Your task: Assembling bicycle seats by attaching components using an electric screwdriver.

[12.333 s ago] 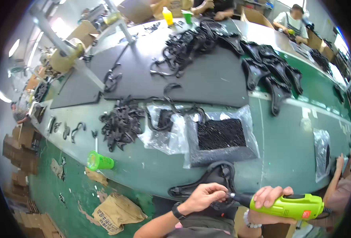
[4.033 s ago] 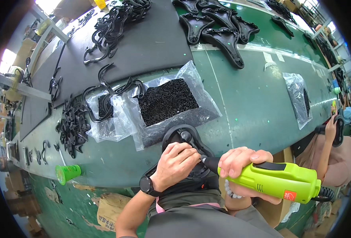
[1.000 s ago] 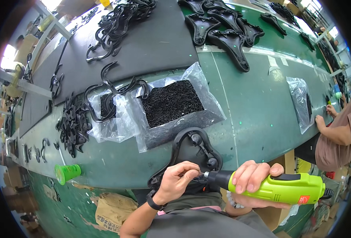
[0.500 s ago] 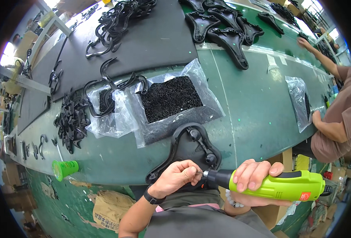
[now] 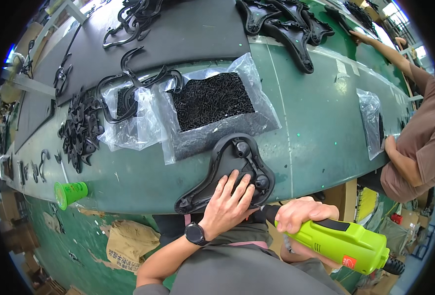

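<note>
A black bicycle saddle lies underside up at the near edge of the table. My left hand rests on it with fingers stretched out and spread. Wrapped round a lime-green electric screwdriver is my right hand. The dark front end of the screwdriver points left, toward the saddle's near right edge, close to my left thumb. Its tip is partly hidden there, and I cannot tell whether a screw sits on it.
Beyond the saddle lies an opened clear bag of black screws. Curved black frames overlap a smaller bag. Small black parts and a green cup are at left. More saddles lie far off. A co-worker sits at right.
My left hand has gone from pinching at the screwdriver's tip to lying spread on the saddle. The screwdriver has swung so its rear end is lower, its tip now by the saddle's edge.
</note>
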`<state>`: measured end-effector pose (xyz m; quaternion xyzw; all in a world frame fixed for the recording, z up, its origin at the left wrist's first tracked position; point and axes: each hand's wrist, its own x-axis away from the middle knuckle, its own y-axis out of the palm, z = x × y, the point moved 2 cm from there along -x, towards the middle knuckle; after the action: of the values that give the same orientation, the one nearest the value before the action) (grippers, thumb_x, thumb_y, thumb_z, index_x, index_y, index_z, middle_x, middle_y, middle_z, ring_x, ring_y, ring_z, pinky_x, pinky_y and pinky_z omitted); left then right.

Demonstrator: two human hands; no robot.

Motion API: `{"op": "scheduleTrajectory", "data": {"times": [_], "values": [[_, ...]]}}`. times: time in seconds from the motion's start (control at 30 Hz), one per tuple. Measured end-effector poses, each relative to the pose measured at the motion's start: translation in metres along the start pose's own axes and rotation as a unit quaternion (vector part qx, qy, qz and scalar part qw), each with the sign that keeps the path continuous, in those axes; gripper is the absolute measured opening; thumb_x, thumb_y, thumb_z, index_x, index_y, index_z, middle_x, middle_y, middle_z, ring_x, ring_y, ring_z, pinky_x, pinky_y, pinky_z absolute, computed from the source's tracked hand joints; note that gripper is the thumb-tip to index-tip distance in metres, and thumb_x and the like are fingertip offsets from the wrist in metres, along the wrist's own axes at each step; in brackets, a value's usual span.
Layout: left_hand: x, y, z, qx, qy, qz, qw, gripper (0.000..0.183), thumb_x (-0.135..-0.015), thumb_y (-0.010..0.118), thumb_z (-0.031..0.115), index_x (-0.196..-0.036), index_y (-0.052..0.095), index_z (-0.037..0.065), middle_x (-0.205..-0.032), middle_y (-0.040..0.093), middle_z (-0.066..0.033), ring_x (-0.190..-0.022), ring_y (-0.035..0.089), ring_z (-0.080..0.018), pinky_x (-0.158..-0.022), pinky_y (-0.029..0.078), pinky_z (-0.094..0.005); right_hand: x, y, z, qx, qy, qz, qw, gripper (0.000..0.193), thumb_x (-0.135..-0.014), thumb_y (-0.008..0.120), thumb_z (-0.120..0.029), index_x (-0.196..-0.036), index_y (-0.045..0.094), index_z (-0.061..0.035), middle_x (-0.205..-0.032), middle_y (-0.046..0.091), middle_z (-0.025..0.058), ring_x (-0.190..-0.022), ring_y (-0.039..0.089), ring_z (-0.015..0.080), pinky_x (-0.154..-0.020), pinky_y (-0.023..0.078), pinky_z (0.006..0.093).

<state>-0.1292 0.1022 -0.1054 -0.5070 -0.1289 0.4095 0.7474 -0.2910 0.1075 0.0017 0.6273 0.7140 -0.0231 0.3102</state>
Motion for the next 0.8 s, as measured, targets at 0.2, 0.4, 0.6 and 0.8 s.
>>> {"op": "scheduleTrajectory", "data": {"times": [0.2,0.4,0.6,0.8], "values": [[0.001,0.000,-0.003,-0.015,0.007,-0.002,1.000,0.052,-0.080,0.069,0.039,-0.117,0.061,0.003,-0.138,0.050,-0.0147,-0.129,0.045,-0.0381,-0.106,0.037,-0.0485,-0.002,-0.002,0.013,-0.019,0.008,-0.034,0.999,0.036,-0.090,0.062,-0.018,-0.121,0.052,-0.0012,-0.072,0.064,0.0157,-0.062,0.063,0.0298,-0.063,0.054,0.0428],[0.005,0.005,-0.006,-0.020,0.015,-0.003,1.000,0.048,-0.082,0.064,0.033,-0.118,0.062,0.002,-0.140,0.049,-0.0151,-0.132,0.043,-0.0378,-0.106,0.039,-0.0479,-0.001,0.008,0.026,0.036,0.007,-0.037,0.999,0.029,-0.092,0.060,-0.021,-0.113,0.050,-0.0033,-0.065,0.060,0.0112,-0.049,0.059,0.0242,-0.049,0.052,0.0361],[0.007,0.011,-0.007,-0.029,0.019,0.002,0.999,0.040,-0.085,0.058,0.022,-0.119,0.062,0.001,-0.141,0.048,-0.0156,-0.133,0.042,-0.0380,-0.106,0.039,-0.0471,-0.003,0.016,0.028,0.050,-0.025,-0.030,0.998,0.025,-0.083,0.066,-0.007,-0.101,0.055,0.0068,-0.061,0.059,0.0139,-0.049,0.059,0.0243,-0.049,0.053,0.0365],[0.004,0.004,-0.008,-0.052,0.021,-0.002,0.998,0.042,-0.083,0.059,0.024,-0.118,0.062,0.001,-0.140,0.048,-0.0150,-0.132,0.043,-0.0368,-0.107,0.038,-0.0457,-0.001,0.010,0.036,0.077,0.001,-0.096,0.992,0.031,-0.090,0.063,-0.020,-0.111,0.054,0.0019,-0.068,0.063,0.0126,-0.056,0.064,0.0264,-0.053,0.054,0.0381]]}}
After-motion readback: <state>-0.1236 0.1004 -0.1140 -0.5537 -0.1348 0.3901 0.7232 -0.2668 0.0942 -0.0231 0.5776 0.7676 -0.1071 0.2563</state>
